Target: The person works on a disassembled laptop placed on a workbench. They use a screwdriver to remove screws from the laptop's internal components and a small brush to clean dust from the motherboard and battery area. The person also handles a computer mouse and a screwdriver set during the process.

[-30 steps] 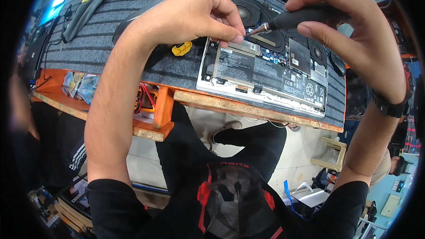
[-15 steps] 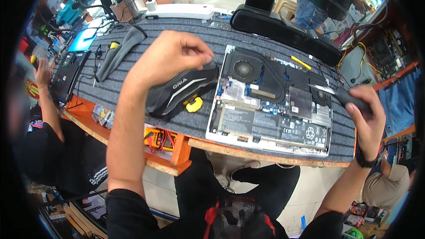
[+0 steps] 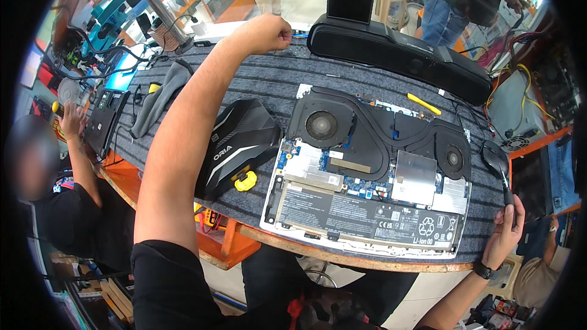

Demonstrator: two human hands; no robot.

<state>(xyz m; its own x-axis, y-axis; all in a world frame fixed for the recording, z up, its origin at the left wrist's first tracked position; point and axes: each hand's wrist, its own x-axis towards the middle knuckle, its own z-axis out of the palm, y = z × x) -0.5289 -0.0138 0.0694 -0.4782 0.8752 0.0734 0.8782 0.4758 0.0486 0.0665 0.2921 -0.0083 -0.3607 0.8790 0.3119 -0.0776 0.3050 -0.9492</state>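
A: Head view: where is the laptop?
B: Laptop (image 3: pixel 361 165) is laid centre to right of centre, internals exposed. Battery (image 3: pixel 367 215) is seated along the lower edge; one fan (image 3: pixel 321 124) is seen at its upper left, a second fan (image 3: pixel 454 159) at its right.

A: Grip, right hand?
B: Right hand (image 3: pixel 505 235), lower right of frame: closed on a screwdriver (image 3: pixel 508 196). Shaft is pointed up the frame and is seen overlapping a black mouse (image 3: pixel 493 157); whether the two are touching can't be told. Laptop is not touched by this hand.

A: Left hand?
B: Left hand (image 3: pixel 268 33), top centre, well apart from the laptop. Fingers are curled in; whether anything is gripped can't be told. A white power strip (image 3: pixel 221 29) is partly hidden behind it.

A: Around the laptop?
B: Yellow stick (image 3: pixel 424 104) is laid just beyond the upper edge. Black speaker bar (image 3: pixel 397 55) is placed upper right. Black angular case (image 3: pixel 239 143) is set left of the laptop, with a yellow piece (image 3: pixel 246 181) at its lower side. Grey cloth (image 3: pixel 162 99) is left upper left, partly hidden by the forearm.
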